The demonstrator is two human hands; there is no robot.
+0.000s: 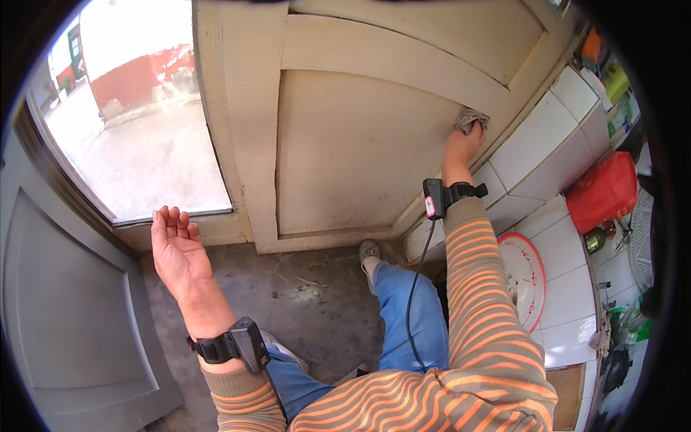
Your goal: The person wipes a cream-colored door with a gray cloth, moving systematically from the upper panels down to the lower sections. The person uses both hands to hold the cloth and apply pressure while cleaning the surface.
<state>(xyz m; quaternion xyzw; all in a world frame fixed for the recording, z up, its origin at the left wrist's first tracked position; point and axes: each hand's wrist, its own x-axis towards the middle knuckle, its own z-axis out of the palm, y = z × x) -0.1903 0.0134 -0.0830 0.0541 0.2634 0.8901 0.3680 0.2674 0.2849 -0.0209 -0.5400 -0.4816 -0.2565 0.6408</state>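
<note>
My right hand grips a crumpled grey cloth and presses it against a cream wooden door. The cloth sits at the upper right corner of the door's recessed panel, by the raised frame. My left hand is raised in the air with the palm up and the fingers slightly curled, holding nothing. It is nearest to the lower edge of the bright doorway opening. Each wrist wears a black strap with a small device and a cable.
A grey panelled door stands at the left. To the right, a white tiled counter carries a red-rimmed enamel basin, a red bag and a grey plastic strainer. Below is a dark concrete floor.
</note>
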